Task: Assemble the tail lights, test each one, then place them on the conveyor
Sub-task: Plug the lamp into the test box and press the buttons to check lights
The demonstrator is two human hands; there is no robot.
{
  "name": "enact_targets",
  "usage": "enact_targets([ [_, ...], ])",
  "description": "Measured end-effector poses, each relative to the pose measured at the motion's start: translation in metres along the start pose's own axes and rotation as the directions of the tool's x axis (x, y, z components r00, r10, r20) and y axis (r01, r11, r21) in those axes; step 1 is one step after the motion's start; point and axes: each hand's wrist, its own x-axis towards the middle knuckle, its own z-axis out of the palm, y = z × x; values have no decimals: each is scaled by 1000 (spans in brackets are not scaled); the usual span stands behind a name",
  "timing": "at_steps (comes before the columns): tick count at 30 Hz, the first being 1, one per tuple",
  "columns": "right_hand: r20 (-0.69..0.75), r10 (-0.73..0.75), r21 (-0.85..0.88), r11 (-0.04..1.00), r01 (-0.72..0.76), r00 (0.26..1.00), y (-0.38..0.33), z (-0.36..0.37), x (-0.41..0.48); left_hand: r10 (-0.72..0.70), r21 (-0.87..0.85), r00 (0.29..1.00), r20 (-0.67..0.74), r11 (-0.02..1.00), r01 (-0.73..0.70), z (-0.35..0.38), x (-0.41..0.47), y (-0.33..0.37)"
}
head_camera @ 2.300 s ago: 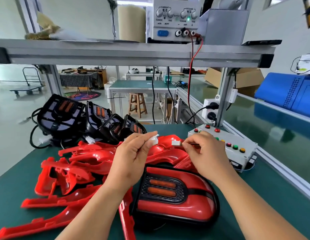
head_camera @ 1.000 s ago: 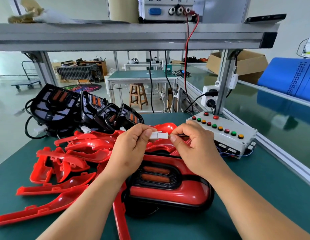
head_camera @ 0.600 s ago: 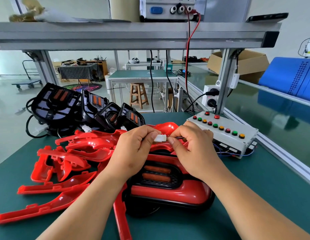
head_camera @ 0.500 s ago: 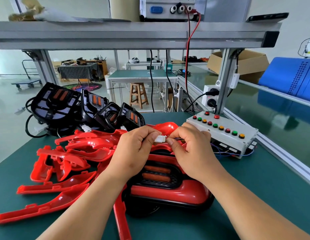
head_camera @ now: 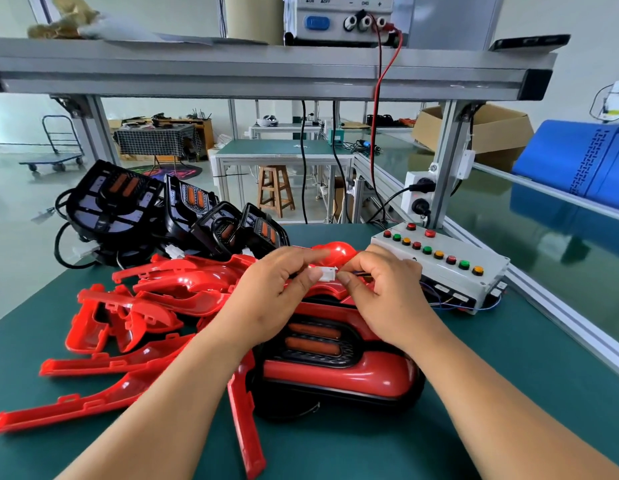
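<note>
The assembled tail light (head_camera: 335, 363) lies on the green desk (head_camera: 509, 393), near its middle. Above the light's far edge, the left hand (head_camera: 277, 299) and right hand (head_camera: 387, 296) come together, each pinching one end of a white connector (head_camera: 327, 273). A button box (head_camera: 446, 268) sits to the right and loose red covers (head_camera: 145, 306) lie to the left.
</note>
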Motion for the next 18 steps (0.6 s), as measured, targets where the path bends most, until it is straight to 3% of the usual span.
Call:
enact_targets([
  [3,32,49,-21,999,-48,998,8,1,2,-74,-31,995,68,997,77,-22,-9,-5],
  [5,53,92,-44,995,-90,994,14,2,3,-156,-42,953,259,984,172,-37,-21,-8],
  [8,77,181,-94,980,-174,980,22,3,5,-256,109,730,634,964,243,-43,-36,-12],
  [10,92,224,-107,971,-214,970,26,5,7,-288,197,643,709,957,212,-39,-38,-13],
  [18,67,230,-24,973,-229,971,41,8,15,-358,300,731,581,929,217,-34,-39,-15],
])
